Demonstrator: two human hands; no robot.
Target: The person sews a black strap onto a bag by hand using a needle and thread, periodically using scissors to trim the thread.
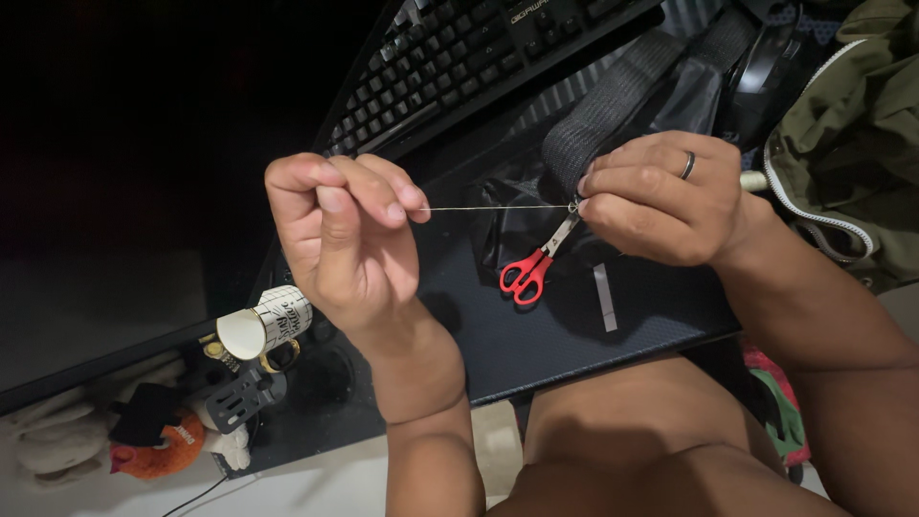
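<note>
1. Setting: we sit at a dark desk mat (536, 335) with a fine woven texture, dim light all round; our bare knees show at 6 o'clock.
2. Nearest, at 8 o'clock and below the desk edge: a white paper cup (263, 325) lying on its side among small clutter and a plush toy (153, 450). Soft, rounded shapes, well apart from the work.
3. Left hand (340, 230): fingers curled shut, thumb and forefinger pinching the end of a pale thread (498, 208). The thread runs taut and level toward 3 o'clock.
4. Right hand (661, 196): fingers closed in a pinch on the thread's other end, against the black webbing strap (613, 101) of a glossy black bag. A metal ring sits on one finger. We cannot tell whether a needle is held.
5. Red-handled scissors (536, 263), steel blades, lie on the mat just under the thread, tips toward the right hand.
6. Risk, our judgement: the thread is thin and under tension; a sharper pull could snap it or slip it from the left pinch. The blade tips lie near the right fingers.
7. Far, at 12 o'clock: a black keyboard (459, 57), hard keys; olive jacket (852, 134) with a white zip at 2 o'clock.
</note>
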